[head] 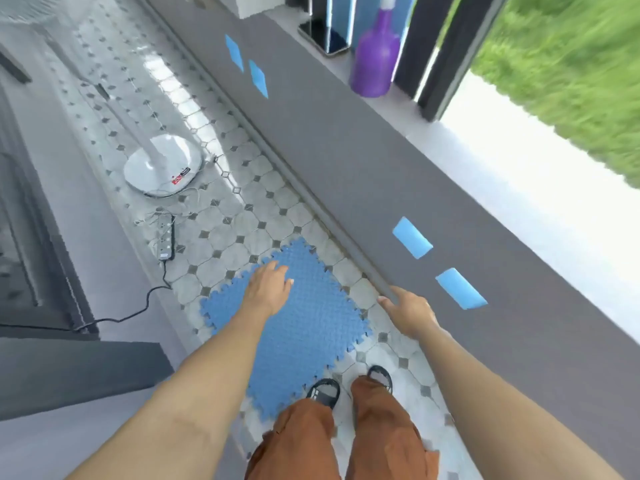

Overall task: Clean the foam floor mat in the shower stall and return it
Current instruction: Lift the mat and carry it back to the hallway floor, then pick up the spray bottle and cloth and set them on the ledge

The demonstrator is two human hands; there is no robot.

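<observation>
Looks like the very start – blue interlocking foam floor mat [294, 320] lying flat on the grey octagon-tiled floor [221, 216], just beside the low dark grey wall [346, 140], nowhere near a shower stall. Left hand [268, 289] spread loose above the mat's far half, gripping nothing; right hand [408, 311] open too, hovering near the wall's foot. Probably reaching down for the pickup. Next move calls for pinching an edge and peeling it up – floppy foam, so two hands. Long axis running diagonally, from the sandalled feet [349, 386] toward the white round fan base [162, 168].
</observation>
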